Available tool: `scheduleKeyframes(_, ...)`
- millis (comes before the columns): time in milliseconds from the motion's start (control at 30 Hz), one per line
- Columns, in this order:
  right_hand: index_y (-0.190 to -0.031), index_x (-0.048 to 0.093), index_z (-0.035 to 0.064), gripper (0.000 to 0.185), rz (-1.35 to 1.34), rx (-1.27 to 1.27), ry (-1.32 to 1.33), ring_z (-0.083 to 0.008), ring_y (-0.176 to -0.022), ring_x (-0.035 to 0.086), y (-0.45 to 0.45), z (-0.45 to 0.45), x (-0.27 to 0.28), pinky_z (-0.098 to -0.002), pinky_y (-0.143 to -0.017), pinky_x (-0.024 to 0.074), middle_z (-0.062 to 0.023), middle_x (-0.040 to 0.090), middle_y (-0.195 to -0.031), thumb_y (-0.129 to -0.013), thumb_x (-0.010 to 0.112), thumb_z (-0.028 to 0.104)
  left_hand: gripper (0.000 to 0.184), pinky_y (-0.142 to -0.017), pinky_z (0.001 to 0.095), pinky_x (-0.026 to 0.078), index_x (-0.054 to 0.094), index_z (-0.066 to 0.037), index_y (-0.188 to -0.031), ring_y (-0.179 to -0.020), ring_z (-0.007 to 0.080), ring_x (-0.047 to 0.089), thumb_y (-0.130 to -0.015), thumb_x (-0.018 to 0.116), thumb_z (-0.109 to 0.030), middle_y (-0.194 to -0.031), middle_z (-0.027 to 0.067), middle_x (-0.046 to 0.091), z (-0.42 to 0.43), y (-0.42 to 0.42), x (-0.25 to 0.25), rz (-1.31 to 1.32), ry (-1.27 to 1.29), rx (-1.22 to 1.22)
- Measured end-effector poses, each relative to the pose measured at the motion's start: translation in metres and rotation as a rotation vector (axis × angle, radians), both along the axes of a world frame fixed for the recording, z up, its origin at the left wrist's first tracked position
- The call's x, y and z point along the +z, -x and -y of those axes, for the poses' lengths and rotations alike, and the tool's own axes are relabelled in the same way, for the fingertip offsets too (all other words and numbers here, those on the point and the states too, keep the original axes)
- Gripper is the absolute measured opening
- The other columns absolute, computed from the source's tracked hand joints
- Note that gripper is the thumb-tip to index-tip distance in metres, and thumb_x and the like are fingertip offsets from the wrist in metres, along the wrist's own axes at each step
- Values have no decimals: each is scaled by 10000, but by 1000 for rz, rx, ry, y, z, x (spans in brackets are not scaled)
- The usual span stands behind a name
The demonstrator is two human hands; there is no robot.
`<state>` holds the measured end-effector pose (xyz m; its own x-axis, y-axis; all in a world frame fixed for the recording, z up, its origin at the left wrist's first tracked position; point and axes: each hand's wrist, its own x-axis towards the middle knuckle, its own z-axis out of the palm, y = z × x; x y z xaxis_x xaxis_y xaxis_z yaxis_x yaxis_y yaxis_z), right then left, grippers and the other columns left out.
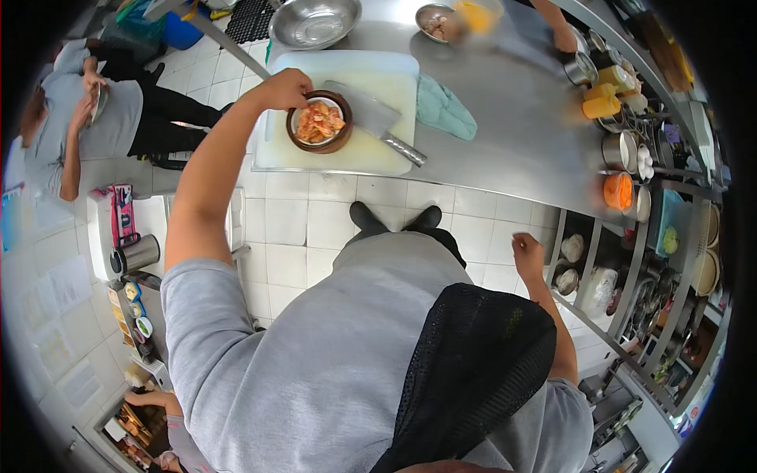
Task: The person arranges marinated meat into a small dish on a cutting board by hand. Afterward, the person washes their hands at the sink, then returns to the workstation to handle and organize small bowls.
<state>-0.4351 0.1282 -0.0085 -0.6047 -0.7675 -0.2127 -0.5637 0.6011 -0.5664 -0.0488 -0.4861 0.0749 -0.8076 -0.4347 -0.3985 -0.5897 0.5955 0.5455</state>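
**Black mesh cloth (477, 355) nearest, brown bowl (347, 140) in hand beside a cleaver (371, 109)**

Behind the mesh, a grey shirt (315, 347) fills the lower head view. Beyond it, the left hand (285, 89) pinches the bowl's rim, its fingers closed on the side towards the left. The right hand (528, 254) hangs off the bench (505, 150), loosely curled and half open, with nothing visible in it.

The bowl is over the cutting board (276, 150); whether it rests there or is slightly raised, I cannot tell. With only one edge held, it could tip and spill the reddish food (318, 122). The blade is close by, so a sideways nudge could knock the cleaver, whose handle reaches past the board's right side, near the bench's near edge.

Round, the bowl has no clear long axis; its mouth faces up. The cleaver lies diagonally, handle pointing near and right, blade far and left.
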Motion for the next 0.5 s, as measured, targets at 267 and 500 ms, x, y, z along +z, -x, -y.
scheduleKeyframes(267, -953, 771, 37, 162, -38, -276, -366, -357, -867, 744, 45, -213, -81, -407, -815, 588, -198, 757, -902, -828, 709, 119, 296, -537, 330, 554, 729, 87, -971, -594, 180, 675, -730, 722, -86, -729, 129, 694, 7, 57, 52, 5, -5, 143)
scheduleKeyframes(500, -1016, 773, 32, 227, 216, -494, -333, -334, -907, 750, 51, -253, -102, -396, -826, 593, -187, 767, -971, -824, 733, 146, 264, -508, 301, 554, 736, 85, -967, -577, 159, 671, -774, 748, -96, -742, 113, 700, -11, 222, 53, -153, -57, 174)
